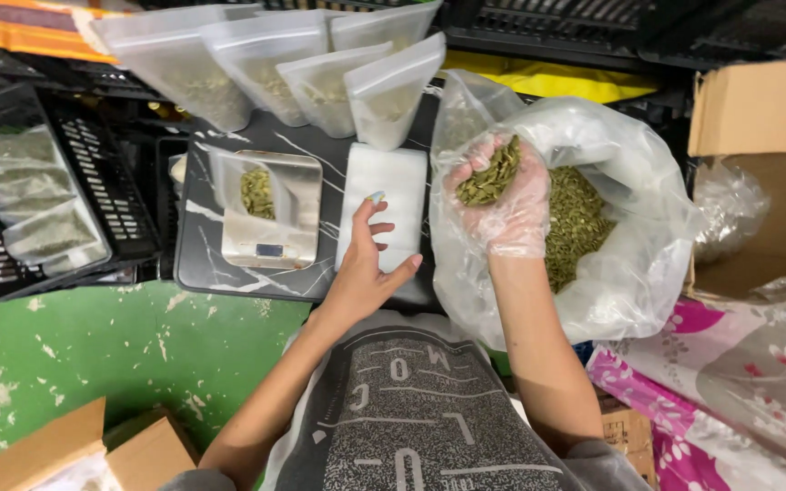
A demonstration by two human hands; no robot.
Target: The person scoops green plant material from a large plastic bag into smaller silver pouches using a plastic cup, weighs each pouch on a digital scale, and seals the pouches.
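The gloved right hand (502, 195) cups a scoop of green seeds (488, 175) above the clear plastic sack (629, 273), while the left hand (366, 264), fingers loosely spread, rests on flat white pouches (393, 182) beside the sack.

Clear seed-filled zip pouches (320, 68) stand along the top; flat white pouches (393, 195) lie centre; big clear plastic bag (629, 264) sits right; small grey scale screen (269, 249) sits left of centre.

Right hand (500, 195), in a clear glove, holds a scoop of green seeds (489, 175) above the large clear bag (634, 273) at centre right. Left hand (367, 264), bare, rests its fingertips on a stack of flat white pouches (393, 186). At centre left, a scale (270, 238) carries a partly filled pouch (249, 186). Filled pouches (320, 82) stand along the top.
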